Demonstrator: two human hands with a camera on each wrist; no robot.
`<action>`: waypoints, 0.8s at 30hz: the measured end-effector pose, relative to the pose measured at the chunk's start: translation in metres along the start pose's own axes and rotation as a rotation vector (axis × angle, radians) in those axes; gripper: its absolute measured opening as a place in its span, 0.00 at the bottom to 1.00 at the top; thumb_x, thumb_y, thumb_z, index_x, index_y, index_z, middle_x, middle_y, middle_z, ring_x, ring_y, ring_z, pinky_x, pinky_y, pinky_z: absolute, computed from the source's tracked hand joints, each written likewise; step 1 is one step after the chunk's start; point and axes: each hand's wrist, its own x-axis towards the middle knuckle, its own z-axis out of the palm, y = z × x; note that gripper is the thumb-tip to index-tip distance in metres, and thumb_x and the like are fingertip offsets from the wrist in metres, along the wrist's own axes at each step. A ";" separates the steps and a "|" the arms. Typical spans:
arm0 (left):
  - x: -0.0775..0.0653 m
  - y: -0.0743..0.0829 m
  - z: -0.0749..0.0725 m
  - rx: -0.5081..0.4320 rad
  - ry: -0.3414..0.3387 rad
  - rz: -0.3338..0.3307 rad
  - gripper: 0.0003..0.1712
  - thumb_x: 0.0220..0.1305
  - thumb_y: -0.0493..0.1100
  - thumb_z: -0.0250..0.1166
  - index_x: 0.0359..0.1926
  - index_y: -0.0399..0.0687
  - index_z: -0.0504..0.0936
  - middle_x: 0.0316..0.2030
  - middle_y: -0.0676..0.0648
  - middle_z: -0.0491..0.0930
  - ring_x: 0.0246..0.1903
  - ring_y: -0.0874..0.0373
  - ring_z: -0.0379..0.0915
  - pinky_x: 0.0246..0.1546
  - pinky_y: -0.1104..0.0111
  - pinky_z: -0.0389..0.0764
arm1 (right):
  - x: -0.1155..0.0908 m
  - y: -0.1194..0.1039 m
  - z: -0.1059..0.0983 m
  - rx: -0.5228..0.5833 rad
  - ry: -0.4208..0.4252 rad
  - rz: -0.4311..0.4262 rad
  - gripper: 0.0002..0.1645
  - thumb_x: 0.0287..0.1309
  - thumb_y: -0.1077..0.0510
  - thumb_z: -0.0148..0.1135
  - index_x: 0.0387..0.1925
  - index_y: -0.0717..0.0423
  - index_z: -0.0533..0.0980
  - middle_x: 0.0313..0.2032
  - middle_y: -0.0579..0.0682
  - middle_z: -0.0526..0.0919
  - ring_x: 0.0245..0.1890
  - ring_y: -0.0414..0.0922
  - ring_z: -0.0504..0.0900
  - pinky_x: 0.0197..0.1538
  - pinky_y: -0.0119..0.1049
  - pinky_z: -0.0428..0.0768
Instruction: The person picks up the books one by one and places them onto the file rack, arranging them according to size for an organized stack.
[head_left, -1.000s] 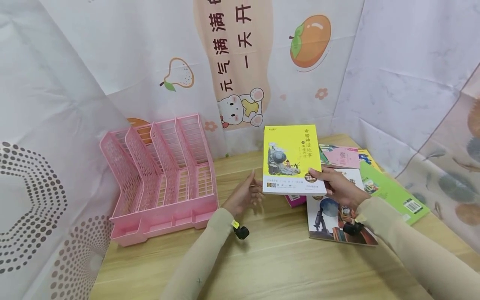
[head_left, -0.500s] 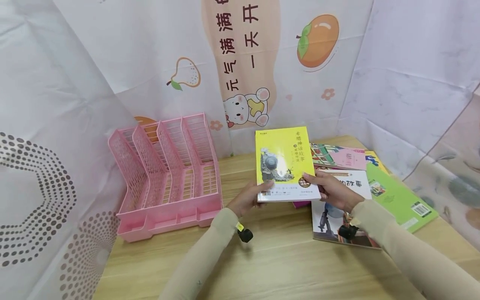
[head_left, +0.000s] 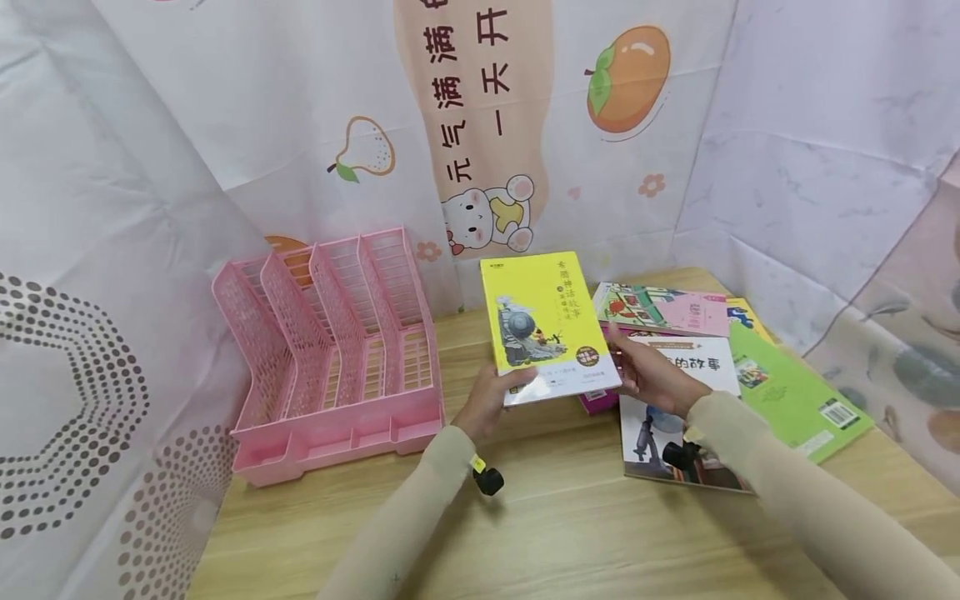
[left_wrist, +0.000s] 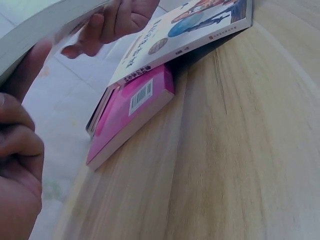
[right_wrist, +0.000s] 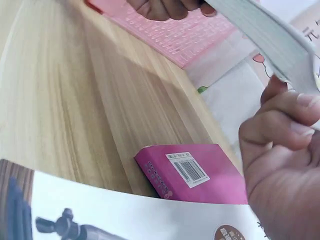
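A yellow-covered book (head_left: 536, 308) with a white lower band is held above the table, tilted, its cover up. My left hand (head_left: 483, 402) pinches its lower left corner, thumb on the cover and fingers underneath. At the right edge, my right hand (head_left: 658, 379) has loosely bent fingers close to the book; its thumb is off the cover. In the right wrist view the right fingers (right_wrist: 280, 120) lie by the book's pages (right_wrist: 272, 37), and whether they touch is hard to tell. Below lie a magenta book (right_wrist: 210, 172) and a white book (head_left: 716, 375) with a telescope picture.
A pink slotted book rack (head_left: 330, 442) stands at the left of the wooden table (head_left: 555, 517). On the right, a pink book (head_left: 697, 312), a green book (head_left: 798, 396) and a yellow-and-blue book (head_left: 742, 317) lie overlapping. Printed cloth (head_left: 300, 75) hangs behind.
The left hand has come onto the book's lower left corner and grips it. The book has shifted left and turned slightly. The right thumb has come off the cover.
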 end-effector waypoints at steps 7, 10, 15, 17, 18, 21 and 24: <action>-0.011 0.010 -0.019 0.010 0.111 0.061 0.24 0.64 0.46 0.72 0.59 0.42 0.84 0.50 0.43 0.87 0.48 0.54 0.84 0.52 0.63 0.78 | 0.012 0.011 -0.003 0.050 -0.057 0.018 0.35 0.76 0.30 0.36 0.46 0.58 0.70 0.26 0.47 0.78 0.15 0.36 0.67 0.20 0.27 0.66; -0.015 0.016 -0.027 0.072 0.130 0.081 0.24 0.64 0.49 0.72 0.57 0.43 0.85 0.49 0.44 0.88 0.47 0.54 0.84 0.51 0.62 0.77 | 0.014 0.015 -0.001 0.025 -0.054 0.021 0.38 0.76 0.30 0.34 0.46 0.59 0.73 0.26 0.47 0.80 0.16 0.37 0.68 0.21 0.28 0.66; -0.024 0.024 -0.037 0.138 0.158 0.104 0.24 0.64 0.50 0.72 0.58 0.44 0.84 0.49 0.45 0.88 0.45 0.53 0.86 0.48 0.64 0.80 | 0.019 0.021 0.007 -0.062 -0.027 0.019 0.42 0.76 0.29 0.32 0.51 0.62 0.72 0.28 0.47 0.80 0.19 0.38 0.69 0.23 0.29 0.67; -0.029 0.028 -0.040 0.149 0.172 0.113 0.25 0.64 0.50 0.72 0.59 0.46 0.82 0.50 0.45 0.87 0.47 0.53 0.85 0.49 0.65 0.80 | 0.022 0.023 0.012 -0.090 -0.029 0.020 0.44 0.76 0.28 0.29 0.52 0.63 0.71 0.29 0.48 0.80 0.19 0.38 0.69 0.24 0.30 0.67; -0.031 0.030 -0.041 0.152 0.181 0.117 0.26 0.64 0.51 0.73 0.60 0.47 0.82 0.51 0.46 0.87 0.47 0.53 0.85 0.50 0.65 0.80 | 0.024 0.024 0.015 -0.088 -0.027 0.021 0.45 0.75 0.27 0.28 0.52 0.63 0.71 0.29 0.48 0.80 0.20 0.39 0.69 0.24 0.30 0.68; -0.039 0.036 -0.048 0.158 0.204 0.150 0.25 0.63 0.51 0.74 0.59 0.47 0.82 0.50 0.46 0.87 0.47 0.54 0.86 0.49 0.65 0.81 | 0.029 0.024 0.027 -0.076 -0.035 0.026 0.48 0.74 0.26 0.25 0.53 0.64 0.71 0.30 0.48 0.80 0.20 0.38 0.70 0.24 0.29 0.69; -0.043 0.041 -0.054 0.170 0.197 0.198 0.24 0.64 0.49 0.73 0.58 0.44 0.83 0.49 0.44 0.88 0.45 0.54 0.86 0.48 0.65 0.82 | 0.033 0.024 0.038 -0.085 -0.032 0.037 0.48 0.74 0.26 0.25 0.53 0.63 0.71 0.30 0.47 0.81 0.20 0.38 0.70 0.24 0.30 0.69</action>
